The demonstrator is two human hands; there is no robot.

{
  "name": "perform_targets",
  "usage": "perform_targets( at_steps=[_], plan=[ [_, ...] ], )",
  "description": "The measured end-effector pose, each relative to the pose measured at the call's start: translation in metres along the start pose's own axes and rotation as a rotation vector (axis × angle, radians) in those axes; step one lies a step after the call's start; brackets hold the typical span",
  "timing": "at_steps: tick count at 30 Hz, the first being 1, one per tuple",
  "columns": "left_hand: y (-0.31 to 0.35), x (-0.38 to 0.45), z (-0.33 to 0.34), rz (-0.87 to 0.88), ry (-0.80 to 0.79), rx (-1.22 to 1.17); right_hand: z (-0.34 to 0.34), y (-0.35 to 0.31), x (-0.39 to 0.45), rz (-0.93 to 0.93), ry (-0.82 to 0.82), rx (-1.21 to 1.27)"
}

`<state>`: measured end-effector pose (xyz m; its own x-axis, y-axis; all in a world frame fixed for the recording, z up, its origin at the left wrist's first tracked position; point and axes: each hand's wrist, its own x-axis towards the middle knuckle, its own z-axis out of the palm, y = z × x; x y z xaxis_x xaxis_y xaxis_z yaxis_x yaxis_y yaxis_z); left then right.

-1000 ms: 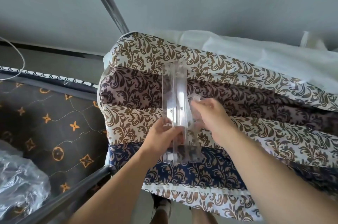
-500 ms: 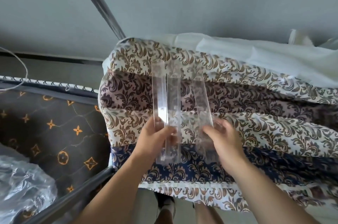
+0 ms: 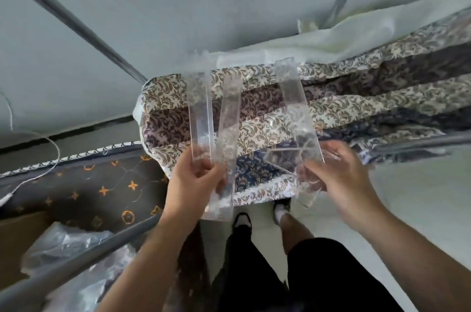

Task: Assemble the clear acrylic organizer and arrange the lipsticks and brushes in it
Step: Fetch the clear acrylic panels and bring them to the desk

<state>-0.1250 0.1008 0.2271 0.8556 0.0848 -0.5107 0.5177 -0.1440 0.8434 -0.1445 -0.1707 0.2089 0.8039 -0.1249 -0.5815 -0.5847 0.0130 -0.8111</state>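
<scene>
Honestly, with the left hand [image 3: 196, 181] pinching two clear acrylic strips [image 3: 204, 131] and the right hand [image 3: 339, 174] curled around another clear panel [image 3: 298, 113], all held apart above the patterned bedding [image 3: 254, 131], the organizer looks barely started, and no lipsticks or brushes are in sight.
</scene>
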Motion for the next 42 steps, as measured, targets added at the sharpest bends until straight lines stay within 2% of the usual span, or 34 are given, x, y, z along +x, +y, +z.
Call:
perform_targets(
  at_steps=[5,12,21,28,34,42],
  plan=[
    [0.016,-0.062,-0.005,-0.001,-0.163,0.071,-0.008,0.022,-0.095,0.0,0.188,0.103],
    [0.041,-0.12,-0.001,0.104,-0.459,0.336,-0.014,0.052,-0.23,0.01,0.511,0.426],
    [0.054,-0.198,0.084,0.215,-0.836,0.526,-0.044,0.132,-0.395,-0.035,0.928,0.704],
    [-0.001,-0.317,0.179,0.254,-1.093,0.638,-0.056,0.231,-0.548,-0.017,1.298,0.96],
    [-0.068,-0.457,0.261,0.292,-1.239,0.67,-0.055,0.321,-0.679,-0.016,1.519,1.101],
    [-0.122,-0.619,0.338,0.386,-1.51,0.813,-0.053,0.383,-0.8,0.009,1.875,1.307]
  ],
)
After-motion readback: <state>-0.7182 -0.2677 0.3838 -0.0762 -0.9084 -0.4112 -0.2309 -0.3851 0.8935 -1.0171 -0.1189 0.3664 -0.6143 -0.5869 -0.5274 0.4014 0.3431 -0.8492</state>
